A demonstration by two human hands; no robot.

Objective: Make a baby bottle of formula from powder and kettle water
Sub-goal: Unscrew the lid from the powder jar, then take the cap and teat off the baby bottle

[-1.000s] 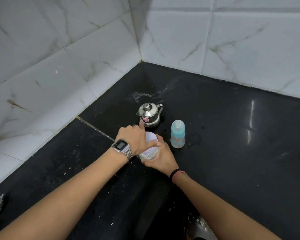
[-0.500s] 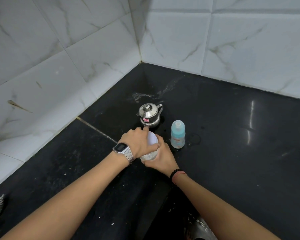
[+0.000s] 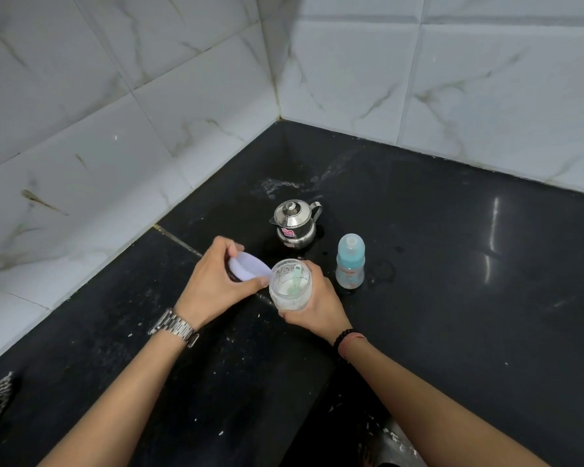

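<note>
We see the right hand (image 3: 312,299) wrapped around a clear plastic powder jar (image 3: 290,284) standing open on the black stone counter (image 3: 452,298), with white powder and a pale green scoop (image 3: 292,279) inside. The left hand (image 3: 216,281) pinches the jar's white lid (image 3: 248,267) between thumb and fingers, tilted and just left of the jar's mouth. Behind the jar stands a small steel kettle (image 3: 295,224) with its lid on, and to the jar's right, apart from it, a capped blue baby bottle (image 3: 350,262) stands upright.

No legible txt; red sticker (image 3: 288,232) on kettle (image 3: 295,224) too small to read.
</note>
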